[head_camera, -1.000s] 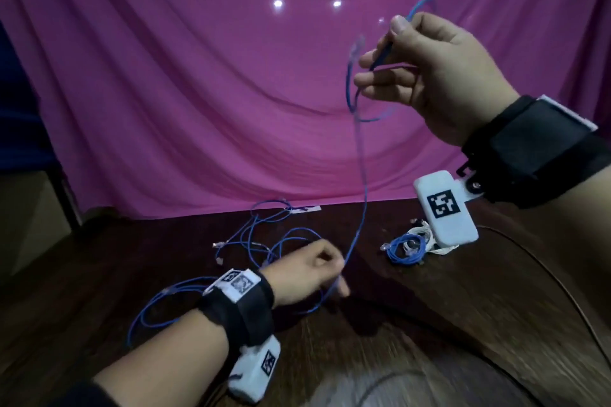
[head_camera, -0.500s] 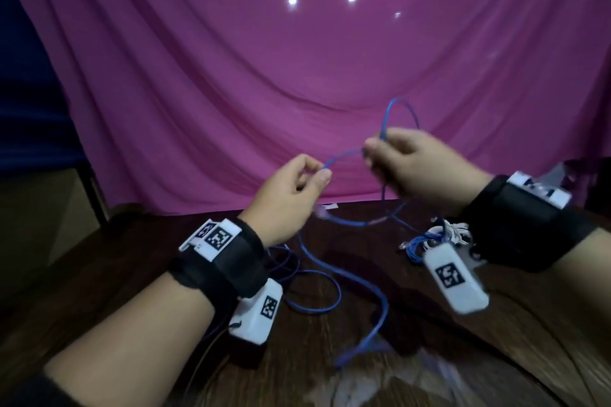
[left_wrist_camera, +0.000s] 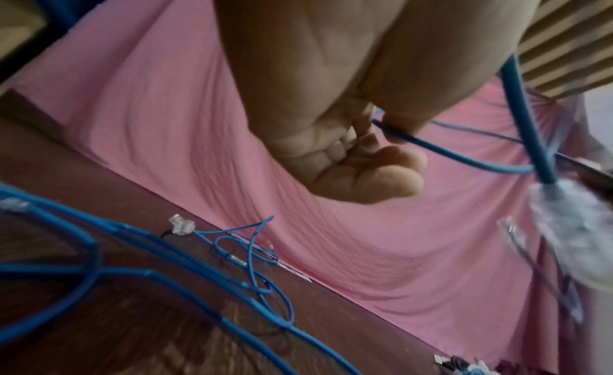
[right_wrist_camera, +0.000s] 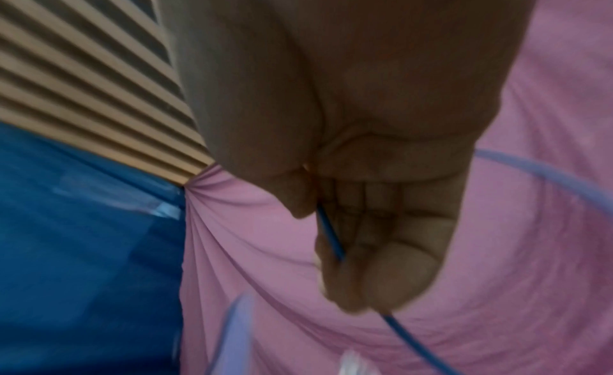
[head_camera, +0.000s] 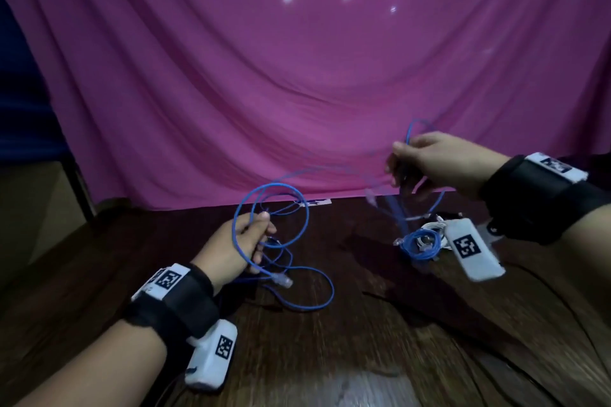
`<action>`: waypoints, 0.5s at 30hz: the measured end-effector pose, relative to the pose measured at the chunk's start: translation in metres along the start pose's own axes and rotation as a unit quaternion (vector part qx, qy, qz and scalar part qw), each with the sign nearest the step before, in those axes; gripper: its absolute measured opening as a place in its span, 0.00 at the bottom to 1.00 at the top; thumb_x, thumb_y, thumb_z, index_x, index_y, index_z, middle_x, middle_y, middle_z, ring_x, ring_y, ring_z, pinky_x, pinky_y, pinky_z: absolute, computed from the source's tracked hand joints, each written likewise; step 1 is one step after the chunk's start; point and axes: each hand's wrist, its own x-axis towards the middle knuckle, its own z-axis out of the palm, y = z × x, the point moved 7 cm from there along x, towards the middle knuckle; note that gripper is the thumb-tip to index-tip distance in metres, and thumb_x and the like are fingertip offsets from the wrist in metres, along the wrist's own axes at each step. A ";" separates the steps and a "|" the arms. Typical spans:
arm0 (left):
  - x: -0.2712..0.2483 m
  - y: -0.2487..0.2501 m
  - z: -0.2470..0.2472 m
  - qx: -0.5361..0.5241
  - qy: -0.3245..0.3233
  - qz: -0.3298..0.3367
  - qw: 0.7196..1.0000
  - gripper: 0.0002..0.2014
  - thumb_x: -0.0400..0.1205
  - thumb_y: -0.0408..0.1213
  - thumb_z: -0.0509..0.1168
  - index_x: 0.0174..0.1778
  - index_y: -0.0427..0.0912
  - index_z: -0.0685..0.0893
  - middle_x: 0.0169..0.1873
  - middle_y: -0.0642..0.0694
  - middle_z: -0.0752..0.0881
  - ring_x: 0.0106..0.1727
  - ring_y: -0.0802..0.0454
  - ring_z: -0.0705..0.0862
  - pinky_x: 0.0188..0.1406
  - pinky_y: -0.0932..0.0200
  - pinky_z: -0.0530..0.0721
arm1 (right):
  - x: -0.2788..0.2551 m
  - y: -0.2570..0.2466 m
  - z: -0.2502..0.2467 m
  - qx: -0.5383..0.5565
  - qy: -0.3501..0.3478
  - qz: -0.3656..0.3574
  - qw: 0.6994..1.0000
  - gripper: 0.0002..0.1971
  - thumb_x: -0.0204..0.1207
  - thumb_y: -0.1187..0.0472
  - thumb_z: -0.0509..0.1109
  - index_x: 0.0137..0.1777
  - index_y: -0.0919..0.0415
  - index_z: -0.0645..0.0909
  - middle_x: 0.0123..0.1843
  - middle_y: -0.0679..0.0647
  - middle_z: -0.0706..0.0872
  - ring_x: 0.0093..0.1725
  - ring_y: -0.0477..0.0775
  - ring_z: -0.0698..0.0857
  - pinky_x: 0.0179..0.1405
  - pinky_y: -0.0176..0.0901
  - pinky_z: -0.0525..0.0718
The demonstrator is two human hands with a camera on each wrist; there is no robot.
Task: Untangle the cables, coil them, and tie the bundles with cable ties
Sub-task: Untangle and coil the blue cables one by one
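Above the dark wooden table (head_camera: 330,357), the left hand (head_camera: 238,246) and right hand (head_camera: 436,160) both pinch the thin blue network cable (head_camera: 305,218); its hanging loops could snag the loose cables (left_wrist_camera: 99,270) below.

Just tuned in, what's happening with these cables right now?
A person is working a blue cable between both hands above the wooden table. The left hand grips a loop of it, with one clear connector dangling below. The right hand is raised and pinches another stretch of the same cable, blurred by motion. More loose blue cable lies on the table, and a small coiled blue bundle sits under the right hand. I cannot see any tie on it.
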 end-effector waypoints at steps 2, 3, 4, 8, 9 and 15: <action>0.003 -0.016 -0.013 -0.011 0.018 -0.060 0.998 0.17 0.90 0.47 0.60 0.52 0.36 0.84 0.29 0.48 0.78 0.23 0.57 0.75 0.21 0.62 0.78 | 0.005 0.010 0.002 -0.048 0.026 0.013 0.998 0.19 0.93 0.55 0.56 0.51 0.68 0.83 0.37 0.61 0.88 0.33 0.59 0.85 0.33 0.49 0.86; 0.004 -0.023 -0.021 -0.023 0.031 -0.092 0.995 0.16 0.90 0.48 0.60 0.53 0.37 0.83 0.30 0.49 0.79 0.25 0.58 0.76 0.22 0.62 0.79 | 0.007 0.011 -0.001 -0.058 0.058 0.004 0.997 0.18 0.93 0.57 0.56 0.50 0.67 0.83 0.37 0.61 0.88 0.34 0.60 0.86 0.34 0.50 0.86; 0.003 -0.028 -0.030 -0.041 0.054 -0.120 0.990 0.15 0.90 0.49 0.60 0.52 0.40 0.83 0.33 0.49 0.80 0.28 0.57 0.77 0.25 0.62 0.81 | 0.008 0.010 -0.005 -0.053 0.088 -0.009 0.995 0.17 0.93 0.58 0.56 0.49 0.66 0.82 0.36 0.62 0.87 0.35 0.61 0.86 0.34 0.49 0.85; 0.004 -0.020 -0.065 -0.089 0.177 -0.126 0.972 0.10 0.91 0.44 0.59 0.53 0.43 0.82 0.47 0.44 0.83 0.40 0.53 0.81 0.40 0.56 0.81 | 0.005 0.003 -0.004 0.119 0.107 -0.039 0.986 0.15 0.94 0.60 0.53 0.52 0.67 0.78 0.40 0.66 0.84 0.33 0.60 0.86 0.30 0.46 0.88; 0.004 -0.012 -0.067 -0.092 0.191 -0.110 0.971 0.10 0.91 0.44 0.59 0.53 0.43 0.82 0.49 0.44 0.83 0.41 0.54 0.82 0.40 0.57 0.81 | 0.003 0.000 -0.001 0.164 0.104 -0.045 0.980 0.15 0.94 0.61 0.53 0.52 0.67 0.77 0.40 0.66 0.84 0.33 0.59 0.86 0.31 0.44 0.89; -0.009 0.054 -0.006 -0.034 0.091 0.012 0.995 0.13 0.89 0.47 0.62 0.50 0.44 0.87 0.45 0.49 0.88 0.40 0.58 0.84 0.41 0.55 0.85 | -0.011 -0.024 0.033 0.274 0.042 -0.081 0.957 0.14 0.93 0.61 0.55 0.52 0.69 0.78 0.40 0.66 0.85 0.33 0.58 0.89 0.33 0.45 0.92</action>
